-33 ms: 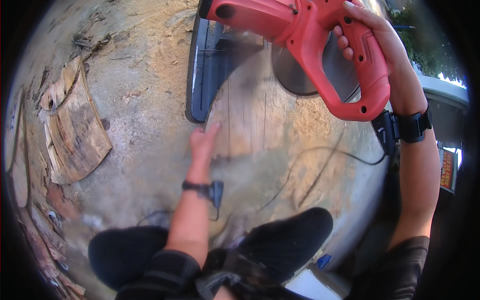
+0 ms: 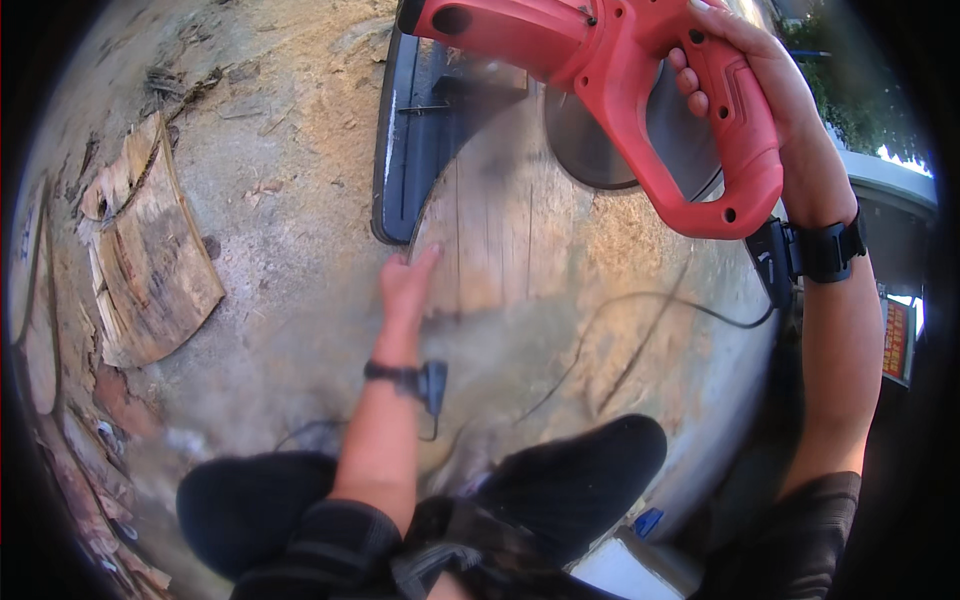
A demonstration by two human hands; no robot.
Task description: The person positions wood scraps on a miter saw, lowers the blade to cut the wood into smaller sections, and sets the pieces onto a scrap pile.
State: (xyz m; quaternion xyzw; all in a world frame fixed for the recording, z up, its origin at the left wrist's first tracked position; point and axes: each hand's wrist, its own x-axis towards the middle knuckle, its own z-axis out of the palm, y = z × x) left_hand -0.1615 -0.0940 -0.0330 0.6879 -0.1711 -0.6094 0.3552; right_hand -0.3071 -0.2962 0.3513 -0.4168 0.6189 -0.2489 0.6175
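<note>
Gripping a red circular saw (image 2: 620, 90), right hand (image 2: 760, 90); left hand (image 2: 405, 285) seemingly on plank (image 2: 500, 240).

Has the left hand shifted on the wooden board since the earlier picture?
No. The left hand lies at the same place on the wooden board, just below the dark plate's lower corner.

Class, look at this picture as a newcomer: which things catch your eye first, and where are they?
The bright red plastic circular saw fills the top, its rear handle in the right hand. Below it, the left hand presses on a pale wooden board at centre. Broken wood scraps lie on the left.
</note>
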